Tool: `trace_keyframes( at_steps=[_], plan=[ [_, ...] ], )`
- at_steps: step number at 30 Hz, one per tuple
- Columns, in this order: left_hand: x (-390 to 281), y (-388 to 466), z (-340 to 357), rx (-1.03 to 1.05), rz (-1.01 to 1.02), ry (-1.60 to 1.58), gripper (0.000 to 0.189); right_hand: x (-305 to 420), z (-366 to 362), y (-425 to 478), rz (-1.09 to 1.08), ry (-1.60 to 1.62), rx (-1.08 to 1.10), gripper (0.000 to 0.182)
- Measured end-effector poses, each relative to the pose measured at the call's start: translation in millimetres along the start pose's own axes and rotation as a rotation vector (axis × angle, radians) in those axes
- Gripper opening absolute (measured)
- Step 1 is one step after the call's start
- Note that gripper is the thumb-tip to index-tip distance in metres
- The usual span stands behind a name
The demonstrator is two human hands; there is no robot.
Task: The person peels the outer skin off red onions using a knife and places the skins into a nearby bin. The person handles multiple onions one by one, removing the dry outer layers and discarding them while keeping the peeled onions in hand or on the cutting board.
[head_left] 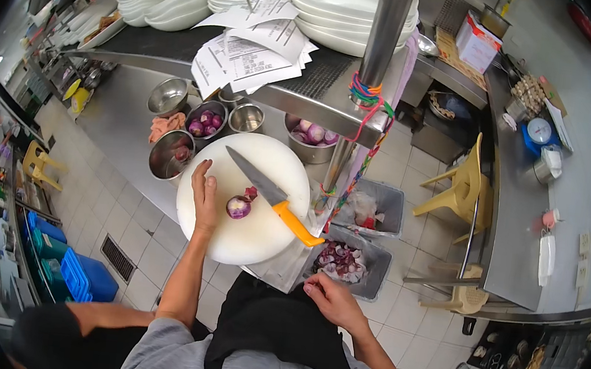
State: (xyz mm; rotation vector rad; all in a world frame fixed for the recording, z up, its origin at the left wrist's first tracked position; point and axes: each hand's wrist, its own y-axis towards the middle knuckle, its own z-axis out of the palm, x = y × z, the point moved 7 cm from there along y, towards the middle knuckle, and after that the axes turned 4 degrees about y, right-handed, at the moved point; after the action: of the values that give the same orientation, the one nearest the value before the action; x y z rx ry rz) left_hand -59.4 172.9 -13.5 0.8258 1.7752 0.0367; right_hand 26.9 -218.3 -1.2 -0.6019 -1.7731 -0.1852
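Note:
My left hand point(204, 196) is held on edge over the left side of a round white cutting board point(261, 251), thumb apart from the fingers and nothing in it. Right of it lies a red onion point(239, 207) with a strip of loosened skin point(251, 193). A chef's knife point(261, 181) with a yellow handle rests across the board, its tip pointing away and left. My right hand point(336, 301) is off the board, near the steel table's front corner, beside a grey bin point(385, 269) of onion skins. Its fingers are curled, with no object visible in them.
Behind the board stand steel bowls, one with red onions point(205, 124), and a pot of paler onions point(312, 132). A steel shelf point(314, 105) with stacked white dishes point(351, 17) and printed slips point(254, 61) overhangs them. Another person's arm point(114, 317) is close at lower left.

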Motion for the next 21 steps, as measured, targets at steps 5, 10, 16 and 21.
trace_keyframes(
  at_steps=[5, 10, 16, 21],
  plan=[
    [-1.8, -1.3, 6.3, 0.062, -0.020, -0.053, 0.051, 14.2, -9.6, 8.1, -0.055, -0.152, -0.162, 0.026],
    [-3.5, -0.1, 7.0, 0.087, 0.003, -0.069, 0.047, 23.9, -9.1, 24.1, -0.106, -0.240, -0.285, 0.026],
    [-9.0, 2.1, 9.9, 0.126, -0.019, -0.063, 0.044, 31.0, 12.3, 40.4, -0.126, -0.303, -0.268, 0.027],
    [-9.4, 1.9, 11.4, 0.151, -0.034, -0.041, 0.042, 23.7, 35.9, 53.9, -0.158, -0.281, -0.246, 0.026]
  ],
)
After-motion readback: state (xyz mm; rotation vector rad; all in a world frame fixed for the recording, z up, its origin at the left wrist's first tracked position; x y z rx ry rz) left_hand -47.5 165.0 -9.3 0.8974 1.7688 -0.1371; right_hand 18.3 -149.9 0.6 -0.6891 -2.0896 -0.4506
